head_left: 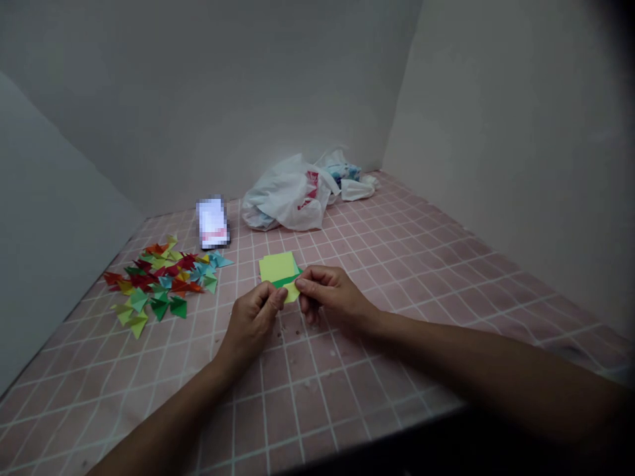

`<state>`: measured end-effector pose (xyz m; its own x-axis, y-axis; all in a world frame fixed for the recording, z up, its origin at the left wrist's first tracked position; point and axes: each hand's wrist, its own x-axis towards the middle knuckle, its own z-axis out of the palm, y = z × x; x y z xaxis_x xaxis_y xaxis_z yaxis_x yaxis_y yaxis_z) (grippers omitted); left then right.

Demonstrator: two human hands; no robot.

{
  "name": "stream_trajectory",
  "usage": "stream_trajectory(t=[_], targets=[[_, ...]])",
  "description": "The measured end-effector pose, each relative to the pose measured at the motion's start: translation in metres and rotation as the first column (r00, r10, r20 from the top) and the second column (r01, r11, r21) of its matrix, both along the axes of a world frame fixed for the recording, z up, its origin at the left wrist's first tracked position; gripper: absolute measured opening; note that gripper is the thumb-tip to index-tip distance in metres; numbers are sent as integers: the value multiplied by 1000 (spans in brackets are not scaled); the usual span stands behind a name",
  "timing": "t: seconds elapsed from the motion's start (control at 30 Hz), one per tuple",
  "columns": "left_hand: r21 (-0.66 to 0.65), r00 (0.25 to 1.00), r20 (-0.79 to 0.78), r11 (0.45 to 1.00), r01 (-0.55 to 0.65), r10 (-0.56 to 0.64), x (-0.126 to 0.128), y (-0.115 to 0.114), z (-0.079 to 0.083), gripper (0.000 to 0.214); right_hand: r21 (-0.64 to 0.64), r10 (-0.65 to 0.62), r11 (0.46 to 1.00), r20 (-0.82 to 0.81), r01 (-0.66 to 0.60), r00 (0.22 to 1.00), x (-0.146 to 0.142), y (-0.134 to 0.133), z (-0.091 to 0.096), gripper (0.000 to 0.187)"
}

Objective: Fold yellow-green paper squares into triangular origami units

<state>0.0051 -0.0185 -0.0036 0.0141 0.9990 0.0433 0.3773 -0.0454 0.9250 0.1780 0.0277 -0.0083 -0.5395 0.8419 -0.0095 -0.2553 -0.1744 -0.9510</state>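
Yellow-green origami paper (276,267) over a green sheet (285,280) grasped between the left hand (253,324) and right hand (332,297), both pinching its near edge, on a pink grid desk (347,396), folded paper pieces (159,281) at ten o'clock

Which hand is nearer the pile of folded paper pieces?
The left hand is nearer, just to the right of the pile of folded paper pieces. The right hand is farther, on the far side of the green and yellow paper.

You have a pale yellow paper square (276,266) over a green paper sheet (285,281), on a pink surface with white grid lines (347,377), beside small paper triangles (159,277) in red, yellow, teal and green.
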Motion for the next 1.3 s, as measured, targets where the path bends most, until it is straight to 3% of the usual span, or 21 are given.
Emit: stream_trajectory(t=[0.2, 0.33, 0.5, 0.83, 1.07, 1.3], targets=[[87, 991, -123, 994, 61, -50, -4, 2, 2, 37, -18, 107, 994, 56, -106, 993, 0, 6, -4, 24], [38, 999, 3, 998, 52, -53, -5, 4, 3, 40, 18, 55, 998, 72, -57, 996, 1, 9, -3, 25], [44, 980, 198, 999, -18, 9, -3, 6, 3, 22, 55, -63, 996, -7, 63, 998, 1, 9, -2, 27], [190, 990, 131, 978, -85, 60, -7, 5, 0, 11, 55, -3, 998, -34, 5, 999, -1, 9, -7, 25], [252, 979, 198, 962, -105, 55, -7, 3, -1, 20, 20, 30, 999, -46, -29, 998, -2, 7, -11, 24], [277, 975, 217, 954, -116, 56, -6, 4, -1, 10, -30, 47, 998, -90, -50, 995, -2, 8, -11, 24]])
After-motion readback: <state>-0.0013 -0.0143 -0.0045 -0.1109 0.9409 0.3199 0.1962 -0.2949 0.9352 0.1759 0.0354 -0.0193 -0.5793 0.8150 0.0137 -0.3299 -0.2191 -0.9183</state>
